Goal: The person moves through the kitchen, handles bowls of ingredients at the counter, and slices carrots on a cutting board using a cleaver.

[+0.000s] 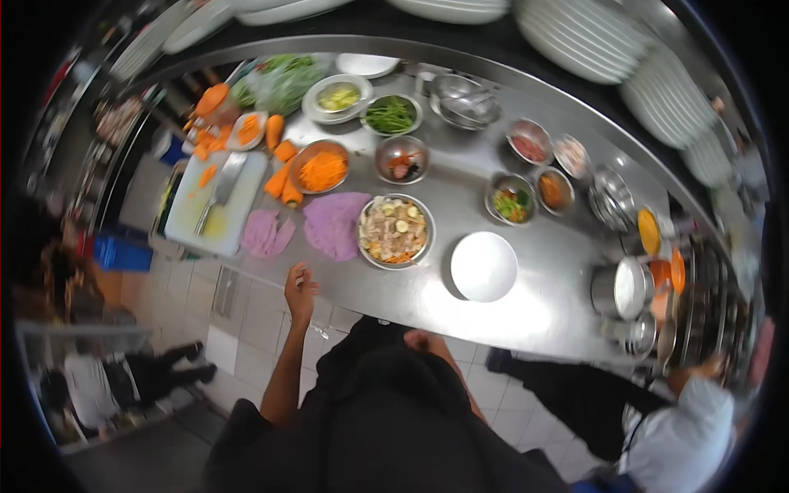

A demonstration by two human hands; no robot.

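Note:
My left hand [302, 289] is just off the table's front edge, below the purple cloths, its fingers partly curled and apart with nothing in them. My right hand [421, 340] hangs by my body below the edge, its fingers mostly hidden. Nearest the hands is a metal bowl of mixed food [395, 232] with pale slices and orange shreds. To its left lie a large purple cloth [335, 225] and a smaller purple cloth [267, 233]. On its right sits a white bowl [484, 266] with nothing visible inside.
At left, a knife [219, 193] lies on a cutting board [246, 177] beside carrots [281, 182]. Bowls of ingredients line the back. Pots [618, 289] stand at right. Plates [575, 37] fill the shelf above. One person [682, 427] is at right, another [94, 386] at far left.

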